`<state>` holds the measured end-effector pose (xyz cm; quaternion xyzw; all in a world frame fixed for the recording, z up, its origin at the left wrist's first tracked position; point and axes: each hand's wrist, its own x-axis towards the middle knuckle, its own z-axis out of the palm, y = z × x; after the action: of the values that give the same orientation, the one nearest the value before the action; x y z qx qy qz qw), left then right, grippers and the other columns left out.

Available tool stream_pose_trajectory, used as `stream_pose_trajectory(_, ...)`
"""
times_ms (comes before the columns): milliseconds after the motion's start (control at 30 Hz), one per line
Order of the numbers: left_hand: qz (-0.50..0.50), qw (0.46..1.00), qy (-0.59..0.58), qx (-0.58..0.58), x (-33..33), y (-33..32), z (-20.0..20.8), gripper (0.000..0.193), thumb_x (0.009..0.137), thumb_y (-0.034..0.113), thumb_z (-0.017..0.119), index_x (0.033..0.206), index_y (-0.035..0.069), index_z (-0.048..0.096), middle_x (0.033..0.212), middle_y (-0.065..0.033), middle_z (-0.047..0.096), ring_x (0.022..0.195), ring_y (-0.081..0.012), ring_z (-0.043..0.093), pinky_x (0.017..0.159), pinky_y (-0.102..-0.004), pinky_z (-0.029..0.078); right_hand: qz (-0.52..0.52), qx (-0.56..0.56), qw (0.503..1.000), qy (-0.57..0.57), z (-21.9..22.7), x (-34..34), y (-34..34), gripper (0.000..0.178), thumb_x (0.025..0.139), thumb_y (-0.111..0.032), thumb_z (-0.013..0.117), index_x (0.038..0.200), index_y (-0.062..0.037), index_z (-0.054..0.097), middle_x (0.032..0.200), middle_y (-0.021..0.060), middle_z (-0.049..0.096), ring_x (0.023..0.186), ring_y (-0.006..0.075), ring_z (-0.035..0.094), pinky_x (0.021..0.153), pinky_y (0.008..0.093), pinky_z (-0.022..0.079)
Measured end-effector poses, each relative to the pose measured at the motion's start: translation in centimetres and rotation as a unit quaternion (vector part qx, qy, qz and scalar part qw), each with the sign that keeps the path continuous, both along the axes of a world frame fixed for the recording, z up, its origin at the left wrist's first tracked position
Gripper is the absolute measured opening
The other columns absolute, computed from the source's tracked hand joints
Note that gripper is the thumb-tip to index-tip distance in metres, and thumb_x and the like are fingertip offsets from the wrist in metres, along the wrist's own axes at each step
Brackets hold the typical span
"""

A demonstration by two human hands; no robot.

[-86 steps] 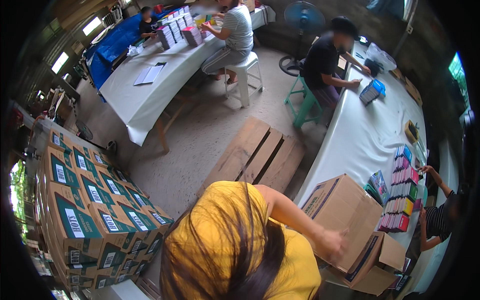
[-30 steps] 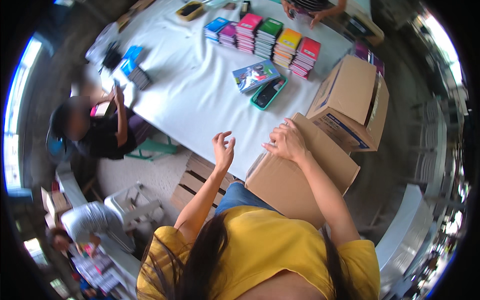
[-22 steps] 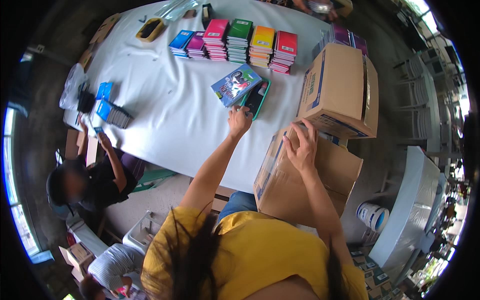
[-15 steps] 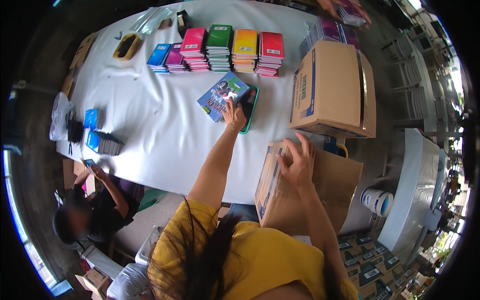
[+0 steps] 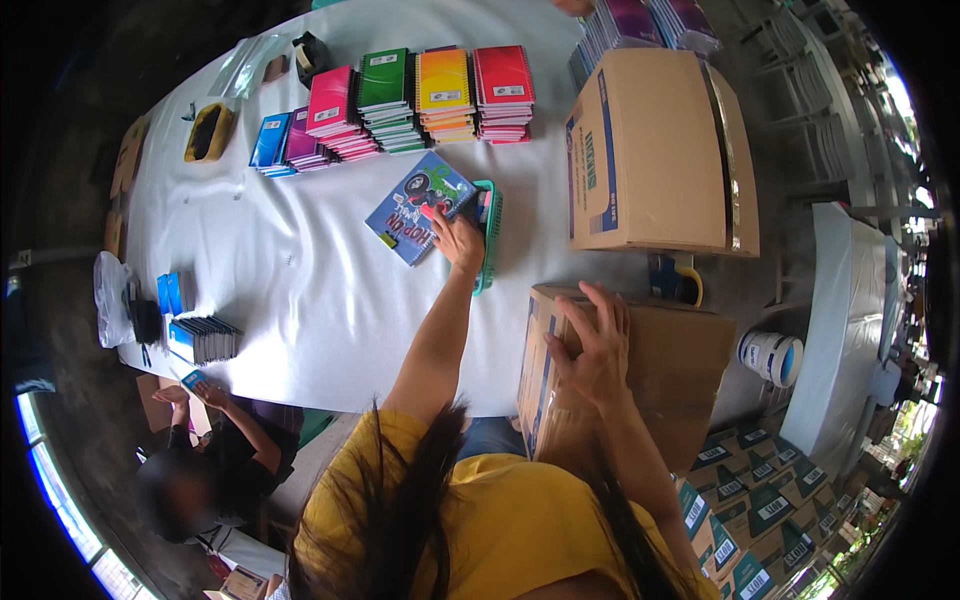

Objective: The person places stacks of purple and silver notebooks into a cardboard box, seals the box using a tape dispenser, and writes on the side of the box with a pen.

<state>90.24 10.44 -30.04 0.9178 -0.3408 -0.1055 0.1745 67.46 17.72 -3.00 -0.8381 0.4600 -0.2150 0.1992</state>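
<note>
My left hand [image 5: 458, 242] is over the near corner of a blue notebook [image 5: 412, 205] with a cartoon vehicle on its cover. Its fingers are closed around something small and pinkish-red, too small to name. A green plastic basket [image 5: 486, 270] stands right beside that hand, partly hidden by it, with dark items inside. My right hand [image 5: 600, 345] rests on the top edge of a brown cardboard box [image 5: 665, 370] close to my body. Its fingers are spread and grip nothing.
Stacked spiral notebooks [image 5: 440, 85] in several colours line the far side. A closed carton [image 5: 655, 150] stands at the right, a tape dispenser [image 5: 308, 58] at the back. Another person [image 5: 215, 450] sits at the lower left. A bucket [image 5: 768, 358] and piled boxes [image 5: 750, 500] are on the right.
The whole view has shifted a little. A pinkish-red bit now shows at my left fingers, where white and red showed before. The seated person's hands have moved apart.
</note>
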Motion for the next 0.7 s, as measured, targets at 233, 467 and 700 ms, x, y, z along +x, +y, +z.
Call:
stream_pose_trajectory(233,-0.042,0.999,0.001,-0.011,-2.1,2.1,0.6,0.019,0.081,0.024,0.068,0.093,0.010,0.073,0.151,-0.0062,0.030,0.131,-0.0335,0.035,0.096,-0.0488,0.041,-0.009,0.019,1.000,-0.006,-0.4,-0.6,0.1,0.044,0.075,-0.024,0.074,0.117,-0.0128,0.066,0.129,0.0148,0.052,0.122,0.0381,0.047,0.109,0.0520,0.032)
stream_pose_trajectory(467,-0.014,1.000,-0.009,-0.005,-1.8,1.6,2.2,0.018,0.073,0.024,0.073,0.084,0.010,0.075,0.148,-0.0068,0.036,0.131,-0.0325,0.036,0.097,-0.0480,0.038,0.005,-0.011,1.000,-0.018,-0.5,-0.7,0.3,0.042,0.075,-0.024,0.075,0.114,-0.0117,0.067,0.125,0.0155,0.054,0.120,0.0383,0.048,0.107,0.0521,0.033)
stream_pose_trajectory(700,0.038,0.973,0.023,-0.226,-2.8,4.1,10.2,0.011,0.072,0.026,0.078,0.077,0.017,0.076,0.136,-0.0100,0.049,0.121,-0.0351,0.046,0.099,-0.0459,0.039,0.027,-0.044,0.997,-0.051,-1.0,-1.2,0.1,0.053,0.075,-0.018,0.074,0.125,-0.0070,0.059,0.126,0.0178,0.052,0.118,0.0382,0.049,0.104,0.0490,0.037)
